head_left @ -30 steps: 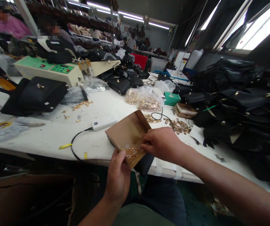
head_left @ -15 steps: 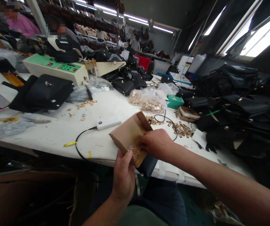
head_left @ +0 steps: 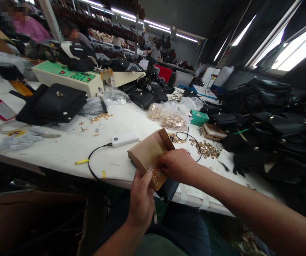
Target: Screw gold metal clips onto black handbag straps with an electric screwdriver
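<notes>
A shallow brown cardboard box (head_left: 148, 152) is tilted at the near edge of the white table (head_left: 62, 149), over a black bag (head_left: 168, 188). Small gold metal fittings (head_left: 156, 174) lie heaped in its low corner. My left hand (head_left: 141, 201) grips the box's near edge from below, thumb on the rim. My right hand (head_left: 178, 165) reaches into the box with fingers curled down over the fittings; what they pinch is hidden.
A white power bank (head_left: 124, 139) with a black cable lies beside the box. Plastic bags of gold hardware (head_left: 172, 120), loose gold clasps (head_left: 206, 148), a teal box (head_left: 198, 117), a cream control machine (head_left: 67, 76) and black bags (head_left: 57, 103) crowd the table. Other people sit at the far left.
The view has drifted slightly. My right hand has moved deeper into the box and now covers more of the gold fittings; my left hand keeps its hold.
</notes>
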`<state>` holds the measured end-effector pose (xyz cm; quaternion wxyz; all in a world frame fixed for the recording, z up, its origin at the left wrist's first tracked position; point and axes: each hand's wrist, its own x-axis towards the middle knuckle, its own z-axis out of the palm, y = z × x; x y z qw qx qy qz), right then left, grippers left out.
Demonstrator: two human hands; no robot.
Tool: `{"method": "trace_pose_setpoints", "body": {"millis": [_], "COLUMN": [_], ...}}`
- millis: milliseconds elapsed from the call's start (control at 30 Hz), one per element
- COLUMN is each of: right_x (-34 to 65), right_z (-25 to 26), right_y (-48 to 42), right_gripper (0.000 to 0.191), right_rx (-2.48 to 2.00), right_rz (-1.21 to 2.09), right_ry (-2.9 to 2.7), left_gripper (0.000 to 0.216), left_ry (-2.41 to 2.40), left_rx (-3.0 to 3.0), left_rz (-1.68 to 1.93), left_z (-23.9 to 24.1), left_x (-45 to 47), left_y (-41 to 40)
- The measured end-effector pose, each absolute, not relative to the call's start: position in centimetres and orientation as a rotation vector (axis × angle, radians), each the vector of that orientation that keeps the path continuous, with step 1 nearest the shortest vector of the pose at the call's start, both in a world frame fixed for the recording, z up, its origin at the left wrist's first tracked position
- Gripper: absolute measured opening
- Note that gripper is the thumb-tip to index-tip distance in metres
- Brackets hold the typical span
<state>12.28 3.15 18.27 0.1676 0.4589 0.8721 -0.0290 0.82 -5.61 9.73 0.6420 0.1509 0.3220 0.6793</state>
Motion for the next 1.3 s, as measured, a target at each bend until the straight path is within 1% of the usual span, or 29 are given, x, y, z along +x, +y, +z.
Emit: {"method": "trace_pose_setpoints", "body": {"millis": [133, 333, 533, 700, 833, 900, 1033, 1133, 1233, 1300], "right_x": [12.0, 11.6, 11.7, 12.0, 13.1, 13.8, 14.4, 15.0, 17.3, 20.3], "right_z": [18.3, 18.3, 17.7, 17.6, 17.8, 17.7, 17.8, 18.5, 19.3, 19.1], "right_y": [2.7, 2.3, 2.8, 2.9, 3.2, 3.3, 3.4, 3.4, 4.0, 5.2], "right_gripper": [0.019, 0.023, 0.02, 0.022, 0.018, 0.016, 0.01, 0.01, 0.01, 0.01], "right_rx": [1.348, 1.385, 1.35, 1.336, 1.432, 1.512, 1.523, 1.595, 1.807, 2.044], "right_rz": [-0.082, -0.018, -0.092, -0.087, -0.127, -0.255, -0.648, -0.815, -1.045, -1.143], "right_ry": [2.468, 2.441, 2.457, 2.48, 2.565, 2.65, 2.719, 2.775, 2.849, 2.849], "left_gripper": [0.047, 0.044, 0.045, 0.046, 0.046, 0.047, 0.047, 0.044, 0.046, 0.048], "left_ry": [0.745, 0.727, 0.731, 0.726, 0.714, 0.717, 0.714, 0.738, 0.806, 0.886], "left_rx": [0.329, 0.337, 0.316, 0.324, 0.333, 0.331, 0.345, 0.351, 0.308, 0.257], "left_rz": [1.544, 1.554, 1.537, 1.537, 1.54, 1.55, 1.552, 1.526, 1.5, 1.474], "left_z": [9.7, 9.8, 9.8, 9.7, 9.6, 9.6, 9.5, 9.8, 10.3, 10.3], "left_x": [0.9, 1.0, 1.0, 0.9, 0.9, 0.9, 1.2, 1.3, 1.2, 1.0], "left_y": [-5.6, -5.5, -5.6, -5.6, -5.2, -4.8, -4.3, -4.2, -4.1, -3.6]}}
